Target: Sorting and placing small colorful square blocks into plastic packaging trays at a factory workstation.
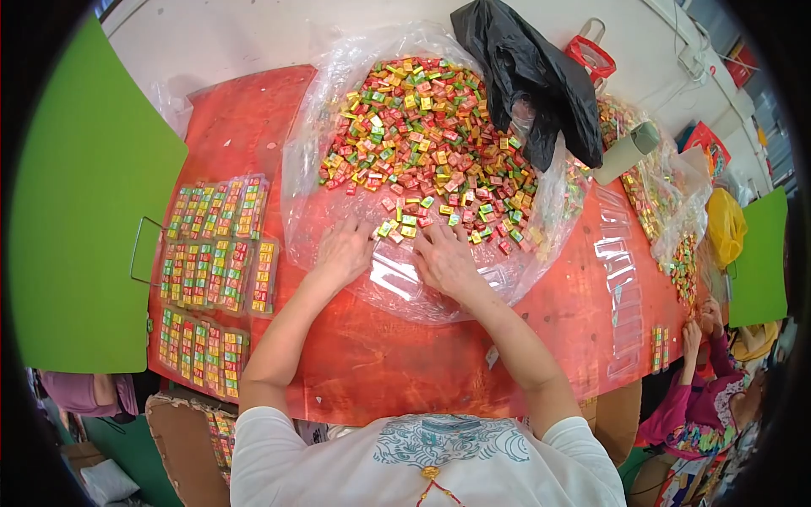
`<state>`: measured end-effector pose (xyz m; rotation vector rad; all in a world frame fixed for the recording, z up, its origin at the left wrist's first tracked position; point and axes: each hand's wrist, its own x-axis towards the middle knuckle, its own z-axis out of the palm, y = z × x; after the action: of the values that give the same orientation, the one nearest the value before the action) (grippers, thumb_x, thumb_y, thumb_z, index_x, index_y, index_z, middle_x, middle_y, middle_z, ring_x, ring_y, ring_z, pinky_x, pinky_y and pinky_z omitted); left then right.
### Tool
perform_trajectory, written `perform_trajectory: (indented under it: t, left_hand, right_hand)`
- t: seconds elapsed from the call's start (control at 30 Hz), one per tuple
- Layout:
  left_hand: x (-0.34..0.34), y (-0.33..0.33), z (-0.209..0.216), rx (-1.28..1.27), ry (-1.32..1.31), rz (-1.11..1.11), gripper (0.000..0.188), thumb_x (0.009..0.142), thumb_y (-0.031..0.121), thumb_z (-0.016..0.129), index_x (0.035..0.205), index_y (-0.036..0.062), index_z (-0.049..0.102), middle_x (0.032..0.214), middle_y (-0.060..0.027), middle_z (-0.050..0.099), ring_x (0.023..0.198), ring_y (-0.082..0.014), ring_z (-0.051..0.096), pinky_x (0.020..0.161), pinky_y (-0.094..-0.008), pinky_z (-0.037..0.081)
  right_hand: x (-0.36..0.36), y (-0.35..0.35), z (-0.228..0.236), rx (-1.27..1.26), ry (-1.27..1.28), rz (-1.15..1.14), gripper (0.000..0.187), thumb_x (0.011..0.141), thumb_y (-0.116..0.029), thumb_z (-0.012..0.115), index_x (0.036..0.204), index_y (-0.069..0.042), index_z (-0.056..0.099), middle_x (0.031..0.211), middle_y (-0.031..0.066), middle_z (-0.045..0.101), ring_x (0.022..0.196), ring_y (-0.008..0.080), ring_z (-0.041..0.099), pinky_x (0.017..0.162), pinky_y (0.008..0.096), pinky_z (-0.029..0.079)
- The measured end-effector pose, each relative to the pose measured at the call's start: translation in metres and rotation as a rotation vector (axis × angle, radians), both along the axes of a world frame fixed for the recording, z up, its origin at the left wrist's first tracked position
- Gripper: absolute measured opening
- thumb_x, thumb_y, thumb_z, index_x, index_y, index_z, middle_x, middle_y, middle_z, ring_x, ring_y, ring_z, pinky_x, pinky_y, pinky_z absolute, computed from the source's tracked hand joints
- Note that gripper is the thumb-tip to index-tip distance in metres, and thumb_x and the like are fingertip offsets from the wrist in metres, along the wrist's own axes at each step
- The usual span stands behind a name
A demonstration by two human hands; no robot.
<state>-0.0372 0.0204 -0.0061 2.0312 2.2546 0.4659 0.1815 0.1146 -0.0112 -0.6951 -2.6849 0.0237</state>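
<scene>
A heap of small wrapped candies (422, 127) in red, yellow, green and orange lies on a large clear plastic sheet (308, 186). My left hand (343, 251) rests at the near edge of the heap, fingers forward and slightly bent. A short way to its right, my right hand (443, 262) has its fingers apart, tips touching candies. Between the hands sits a small cluster of candies (407, 221). Just nearer to me, a clear plastic tray (395, 277) lies on the sheet, glinting. I make out nothing gripped in either hand.
On the red table (338, 372), filled candy trays (207, 275) stand in rows at left, beside a green panel (84, 203). A black bag (532, 76) overhangs the heap. At right are empty clear trays (621, 287), a bottle (627, 152) and a co-worker's hands (693, 338).
</scene>
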Motion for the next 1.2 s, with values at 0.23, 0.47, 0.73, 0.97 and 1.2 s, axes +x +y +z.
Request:
perform_trajectory:
  t: [0.23,0.47,0.73,0.97,1.2]
  left_hand:
    - [0.005,0.011,0.012,0.043,-0.061,-0.014,0.025,0.09,0.026,0.064,0.108,0.009,0.064,0.106,-0.0152,0.062,0.105,-0.0354,0.061,0.086,-0.0485,0.046]
    - [-0.005,0.032,-0.003,0.006,-0.062,0.011,0.026,0.089,0.023,0.061,0.112,0.0112,0.065,0.106,-0.0165,0.063,0.106,-0.0359,0.062,0.088,-0.0521,0.046]
    - [-0.014,0.011,0.012,-0.066,-0.14,-0.009,0.033,0.088,0.025,0.063,0.118,0.0111,0.063,0.109,-0.0173,0.062,0.108,-0.0372,0.061,0.089,-0.0516,0.047]
    - [-0.012,0.023,0.008,-0.124,-0.099,-0.033,0.035,0.09,0.027,0.061,0.123,0.0131,0.063,0.112,-0.0192,0.063,0.108,-0.0379,0.063,0.09,-0.0515,0.047]
    - [-0.013,0.021,0.005,-0.114,-0.091,0.038,0.029,0.094,0.029,0.061,0.112,0.0078,0.064,0.109,-0.0186,0.066,0.102,-0.0382,0.065,0.087,-0.0511,0.049]
  right_hand:
    - [-0.018,0.007,0.006,-0.057,0.121,-0.021,0.019,0.084,-0.022,0.068,0.095,-0.007,0.066,0.099,0.0118,0.059,0.102,0.0285,0.058,0.095,0.0479,0.04]
    - [-0.042,0.018,-0.013,0.107,0.115,-0.144,0.019,0.082,-0.021,0.07,0.097,-0.009,0.066,0.096,0.0103,0.059,0.103,0.0278,0.059,0.094,0.0478,0.039]
    - [-0.046,0.019,-0.005,-0.023,0.178,-0.135,0.02,0.084,-0.02,0.069,0.101,-0.011,0.065,0.097,0.0097,0.059,0.103,0.029,0.059,0.096,0.0498,0.04]
    - [-0.056,0.027,-0.009,-0.065,0.112,-0.081,0.032,0.084,-0.023,0.071,0.113,-0.011,0.063,0.105,0.0108,0.059,0.103,0.029,0.06,0.101,0.0511,0.038]
    - [-0.04,0.029,-0.004,-0.051,0.184,-0.144,0.026,0.085,-0.022,0.069,0.107,-0.009,0.064,0.101,0.0093,0.06,0.1,0.0262,0.059,0.097,0.0467,0.038]
